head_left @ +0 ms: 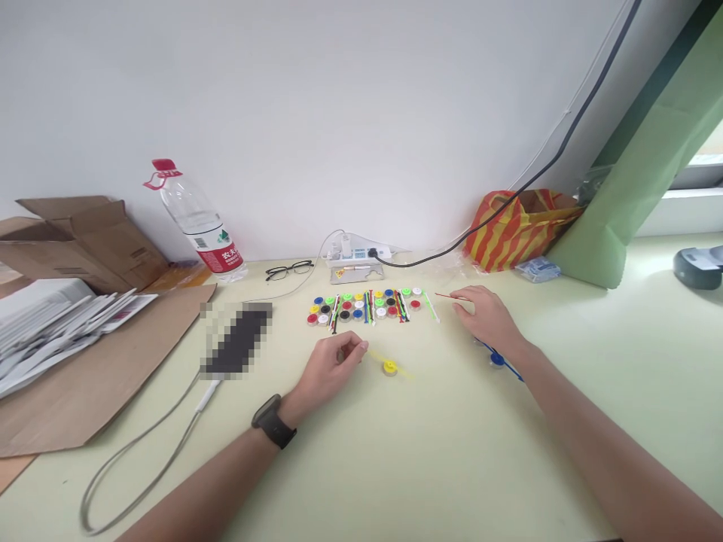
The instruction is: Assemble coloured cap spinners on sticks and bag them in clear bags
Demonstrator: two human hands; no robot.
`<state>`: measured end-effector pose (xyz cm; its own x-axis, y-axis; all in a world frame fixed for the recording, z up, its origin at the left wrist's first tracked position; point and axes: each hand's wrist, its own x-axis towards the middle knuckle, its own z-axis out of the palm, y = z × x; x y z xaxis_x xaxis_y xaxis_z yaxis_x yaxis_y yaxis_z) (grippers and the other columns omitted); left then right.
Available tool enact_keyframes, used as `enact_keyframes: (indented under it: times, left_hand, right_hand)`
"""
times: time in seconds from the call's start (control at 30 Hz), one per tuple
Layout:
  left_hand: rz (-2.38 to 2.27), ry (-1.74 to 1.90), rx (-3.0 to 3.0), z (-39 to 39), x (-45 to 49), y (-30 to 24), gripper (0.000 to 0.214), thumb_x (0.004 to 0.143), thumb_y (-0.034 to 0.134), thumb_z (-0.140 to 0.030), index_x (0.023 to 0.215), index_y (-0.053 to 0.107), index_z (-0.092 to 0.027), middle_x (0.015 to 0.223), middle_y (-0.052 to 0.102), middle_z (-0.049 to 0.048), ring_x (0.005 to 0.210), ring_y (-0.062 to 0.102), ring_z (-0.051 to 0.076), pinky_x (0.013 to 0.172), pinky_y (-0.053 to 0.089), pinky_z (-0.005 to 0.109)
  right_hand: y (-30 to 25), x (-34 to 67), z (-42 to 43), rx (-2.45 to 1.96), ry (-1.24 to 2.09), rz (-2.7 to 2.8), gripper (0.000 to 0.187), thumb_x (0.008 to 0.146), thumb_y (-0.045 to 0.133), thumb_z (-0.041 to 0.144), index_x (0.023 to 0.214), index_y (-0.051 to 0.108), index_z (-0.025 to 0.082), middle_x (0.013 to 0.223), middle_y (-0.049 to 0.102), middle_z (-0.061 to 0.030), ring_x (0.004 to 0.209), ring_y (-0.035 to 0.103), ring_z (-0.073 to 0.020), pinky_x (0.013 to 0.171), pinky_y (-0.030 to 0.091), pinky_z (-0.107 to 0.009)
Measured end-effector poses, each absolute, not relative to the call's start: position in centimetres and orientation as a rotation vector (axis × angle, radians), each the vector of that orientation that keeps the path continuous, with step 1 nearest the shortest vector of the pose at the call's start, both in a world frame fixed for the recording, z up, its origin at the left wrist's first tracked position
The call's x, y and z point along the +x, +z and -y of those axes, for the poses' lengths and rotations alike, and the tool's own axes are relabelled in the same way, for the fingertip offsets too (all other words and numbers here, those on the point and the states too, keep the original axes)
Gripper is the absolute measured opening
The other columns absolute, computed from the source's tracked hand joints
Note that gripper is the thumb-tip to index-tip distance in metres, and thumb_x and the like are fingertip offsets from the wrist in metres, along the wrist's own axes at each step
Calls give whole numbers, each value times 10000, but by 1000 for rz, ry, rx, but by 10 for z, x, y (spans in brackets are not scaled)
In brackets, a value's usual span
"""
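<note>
1. Head view: near the middle of the frame, the left hand (336, 361) has its thumb and forefinger together, pinching the near end of a yellow stick (377, 357), which is blurred.
2. That stick runs down to the right across a yellow disc (389, 367) standing on the table (395, 467). Whether the two are joined, I cannot tell; this pairing looks under way rather than finished.
3. Right of centre, the right hand (486, 312) has thumb and fingers closed on a thin red stick (446, 296), its free end pointing left. No disc is in contact with this stick, so its part appears not yet done.
4. Below the right wrist, a blue stick (513, 369) lies at a slant by a blue disc (496, 359), both apart from the main group. They seem a matched pair already set out, though a firm join cannot be made out.
5. At the centre of the frame, a block of discs (358, 305) in several colours sits in rows, with bundles of loose sticks (334, 312) between them and a green stick (431, 306) at the right end.
6. Judging by that block, most of the pieces are unpaired, and the work looks to be at an early stage.
</note>
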<state>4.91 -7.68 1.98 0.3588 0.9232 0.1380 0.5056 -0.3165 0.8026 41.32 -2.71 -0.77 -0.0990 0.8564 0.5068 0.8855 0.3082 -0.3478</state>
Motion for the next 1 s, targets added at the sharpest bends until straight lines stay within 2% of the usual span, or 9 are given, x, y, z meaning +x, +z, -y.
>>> enact_keyframes:
  times: [0.13,0.37,0.57,0.73,1.0]
  left_hand:
    - [-1234,803,1955,77,49,20,331,990,547,-457,829,647,-186,702,620,-16,633,488,128,571,353,250]
    - [-1233,803,1960,76,49,18,331,990,546,-460,840,653,-185,705,628,-13,637,501,131,572,360,250]
    - [-1228,795,1969,76,49,20,346,993,537,-471,834,646,-183,705,626,-9,634,503,134,574,362,254]
    - [-1236,795,1981,77,49,20,358,995,524,-477,839,650,-181,706,629,-3,637,504,139,574,359,259]
    - [-1226,803,1982,77,50,20,348,991,536,-472,837,654,-183,702,635,-11,632,511,135,573,362,252]
  right_hand:
    - [-1,410,30,-1490,-99,1829,161,921,556,254,955,712,236,1001,766,-70,984,684,-287,921,499,-452]
    - [10,396,42,-1404,20,1785,192,982,490,277,1025,674,240,948,702,-62,779,637,-218,727,500,-350]
    - [8,380,48,-1402,161,1829,251,999,422,259,1113,645,238,975,701,-61,786,625,-217,719,482,-343]
    - [5,371,52,-1416,251,1887,233,992,424,266,1029,652,238,946,720,-49,783,623,-211,703,462,-325]
    - [3,365,53,-1440,276,1884,259,996,408,276,1002,663,227,862,708,-51,725,606,-213,679,440,-323]
